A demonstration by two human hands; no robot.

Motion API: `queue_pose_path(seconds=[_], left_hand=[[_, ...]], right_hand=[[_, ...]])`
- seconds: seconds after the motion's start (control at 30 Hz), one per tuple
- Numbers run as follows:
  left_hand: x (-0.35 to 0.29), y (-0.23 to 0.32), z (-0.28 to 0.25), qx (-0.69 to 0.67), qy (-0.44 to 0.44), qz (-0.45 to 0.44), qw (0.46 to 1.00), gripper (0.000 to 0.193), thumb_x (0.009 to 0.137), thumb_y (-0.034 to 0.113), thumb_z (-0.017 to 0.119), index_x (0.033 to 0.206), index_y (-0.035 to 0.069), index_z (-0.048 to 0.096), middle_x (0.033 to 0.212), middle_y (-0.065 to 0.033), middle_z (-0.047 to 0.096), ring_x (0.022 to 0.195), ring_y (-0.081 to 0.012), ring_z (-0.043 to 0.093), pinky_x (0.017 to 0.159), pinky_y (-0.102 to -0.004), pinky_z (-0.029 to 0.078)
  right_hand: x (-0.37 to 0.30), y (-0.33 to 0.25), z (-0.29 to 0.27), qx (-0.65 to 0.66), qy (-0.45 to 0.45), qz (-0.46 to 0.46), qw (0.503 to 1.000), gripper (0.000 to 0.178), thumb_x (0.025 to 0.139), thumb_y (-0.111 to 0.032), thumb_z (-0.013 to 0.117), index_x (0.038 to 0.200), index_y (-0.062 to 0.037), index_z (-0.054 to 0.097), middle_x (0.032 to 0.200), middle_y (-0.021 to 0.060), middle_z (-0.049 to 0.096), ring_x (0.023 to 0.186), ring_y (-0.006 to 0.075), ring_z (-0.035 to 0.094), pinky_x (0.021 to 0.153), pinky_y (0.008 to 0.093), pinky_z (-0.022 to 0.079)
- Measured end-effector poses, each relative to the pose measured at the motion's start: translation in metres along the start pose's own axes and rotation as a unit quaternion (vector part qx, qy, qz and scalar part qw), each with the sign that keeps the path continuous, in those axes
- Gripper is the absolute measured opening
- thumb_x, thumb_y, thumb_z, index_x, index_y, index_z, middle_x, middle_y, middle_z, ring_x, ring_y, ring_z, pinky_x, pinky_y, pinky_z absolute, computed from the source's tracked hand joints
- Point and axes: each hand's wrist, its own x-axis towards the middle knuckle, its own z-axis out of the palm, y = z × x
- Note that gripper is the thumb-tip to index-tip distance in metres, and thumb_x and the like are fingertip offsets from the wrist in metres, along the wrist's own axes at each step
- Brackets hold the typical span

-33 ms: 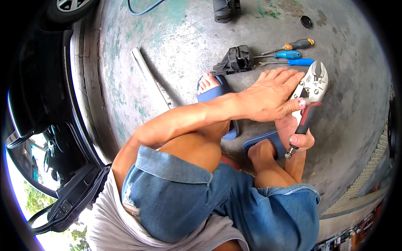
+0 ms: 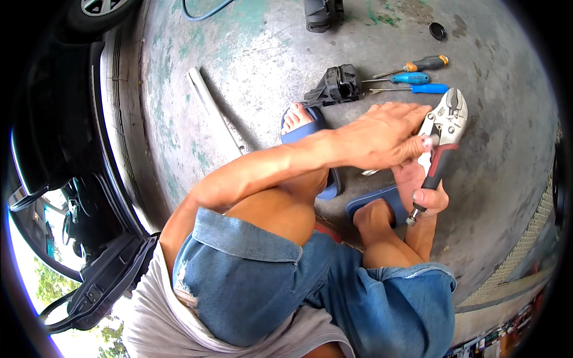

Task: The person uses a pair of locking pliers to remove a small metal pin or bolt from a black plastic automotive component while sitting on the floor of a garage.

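My right hand [image 2: 430, 200] is wrapped around the dark handle of a pair of locking pliers [image 2: 452, 122], whose silver jaws point away from me and whose adjusting screw points back. My left hand [image 2: 382, 137] reaches across from the left, palm down, with its fingers stretched out together. Its thumb rests against the body of the pliers below the jaws, and its fingertips come up to their left edge. Beyond the hands, three screwdrivers lie on the floor: one with an orange and black handle [image 2: 431, 63], one teal [image 2: 412, 78] and one blue [image 2: 428, 89].
A black plastic part [image 2: 337, 86] lies in front of my sandalled foot [image 2: 296, 119], with another [image 2: 322, 15] farther off. A long silver metal bar [image 2: 215, 113] rests on the concrete floor. A round black cap [image 2: 437, 31] is far right. A dark car [image 2: 65, 107] stands left.
My left hand has drawn back slightly toward me and its fingers have bent a little. A pale strip now shows beneath its wrist. The pliers have hardly moved.
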Motion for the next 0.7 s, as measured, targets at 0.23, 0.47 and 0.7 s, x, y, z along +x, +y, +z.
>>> queue_pose_path(seconds=[0.23,0.47,0.7], left_hand=[[-0.015,-0.09,-0.072,0.292,0.014,-0.084,0.953,0.09,0.084,0.065,0.072,0.146,0.004,0.051,0.143,-0.0258,0.055,0.131,-0.0433,0.053,0.111,-0.0502,0.043],[-0.007,-0.126,-0.077,0.259,-0.176,-0.19,0.931,0.117,0.067,0.061,0.087,0.159,0.012,0.033,0.15,-0.0237,0.047,0.135,-0.0452,0.048,0.114,-0.0516,0.042],[-0.004,-0.124,-0.064,0.273,-0.175,-0.215,0.921,0.107,0.069,0.048,0.088,0.153,0.005,0.038,0.133,-0.0259,0.059,0.126,-0.0438,0.056,0.107,-0.049,0.048]], right_hand=[[-0.009,-0.002,-0.032,-0.132,0.062,-0.06,0.987,0.073,0.073,0.002,0.069,0.141,-0.0019,0.042,0.097,0.0063,0.054,0.095,0.0257,0.061,0.105,0.0537,0.047],[-0.013,-0.009,-0.027,-0.096,0.048,-0.051,0.993,0.029,0.083,-0.013,0.069,0.108,-0.005,0.055,0.084,0.0088,0.057,0.085,0.0246,0.059,0.089,0.046,0.048],[-0.009,0.002,-0.034,-0.223,0.139,0.073,0.962,0.028,0.08,-0.016,0.075,0.102,-0.0026,0.063,0.085,0.0091,0.065,0.083,0.017,0.06,0.081,0.0308,0.046]])
